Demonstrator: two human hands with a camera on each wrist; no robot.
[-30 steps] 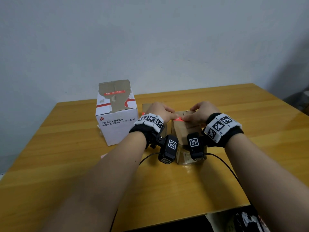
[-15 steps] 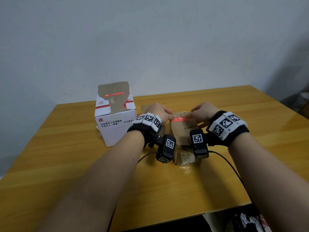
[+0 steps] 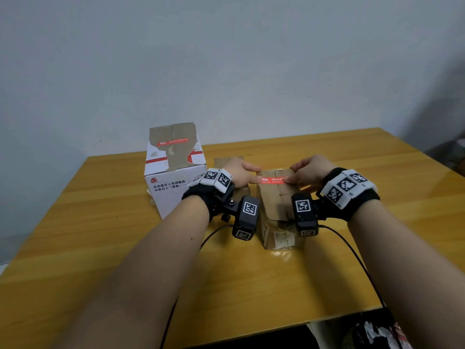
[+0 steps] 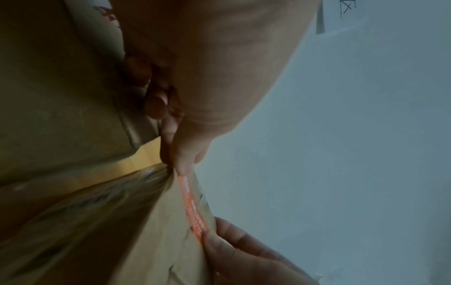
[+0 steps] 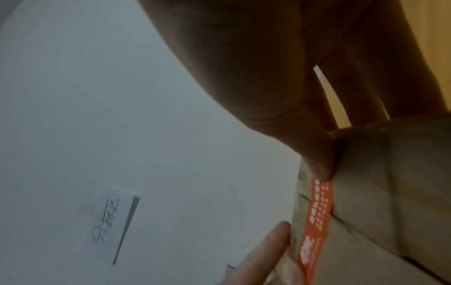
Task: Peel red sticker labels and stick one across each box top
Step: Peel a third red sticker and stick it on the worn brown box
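Observation:
A red sticker (image 3: 273, 180) lies flat across the top of a small brown cardboard box (image 3: 276, 205) in the middle of the table. My left hand (image 3: 241, 172) pinches its left end at the box edge, thumb on the strip (image 4: 194, 208). My right hand (image 3: 307, 170) pinches the right end, thumb tip on the label (image 5: 317, 217), fingers over the far edge. To the left stands a white box (image 3: 173, 182) with a torn brown top, and a red sticker (image 3: 172, 143) is stuck across that top.
Another brown box (image 3: 227, 161) stands behind my left hand, mostly hidden. The wooden table (image 3: 100, 235) ends at a grey wall. Black cables (image 3: 352, 253) trail from both wrists toward the near edge. A paper note (image 5: 114, 221) is fixed to the wall.
My thumbs started close together at the middle of the sticker and slid apart to its two ends, so the whole red strip now shows.

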